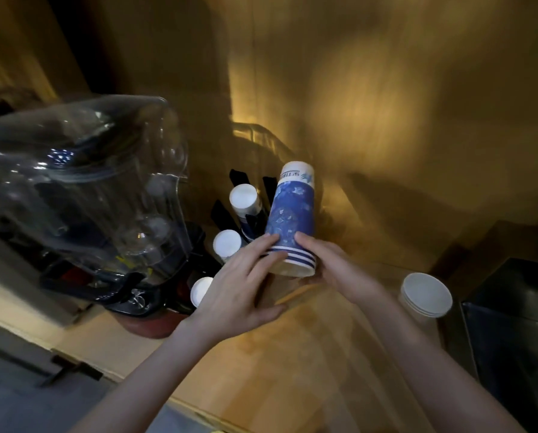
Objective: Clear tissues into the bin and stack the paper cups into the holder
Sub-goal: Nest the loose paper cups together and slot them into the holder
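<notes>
Both hands, left hand [242, 285] and right hand [333, 267], grip an inverted blue cup [291, 220], seemingly just right of the holder [252, 207].

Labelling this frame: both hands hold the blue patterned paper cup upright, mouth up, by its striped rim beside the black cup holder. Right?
Not quite. The head view shows the blue patterned paper cup inverted: white base up, striped rim down. The rest stands: the left hand and right hand both grip its striped rim, beside the black cup holder.

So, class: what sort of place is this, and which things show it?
Probably a drinks corner or pantry: a clear plastic jug on a wooden counter, a black cup holder, and a blue patterned paper cup held upside down by both hands.
</notes>
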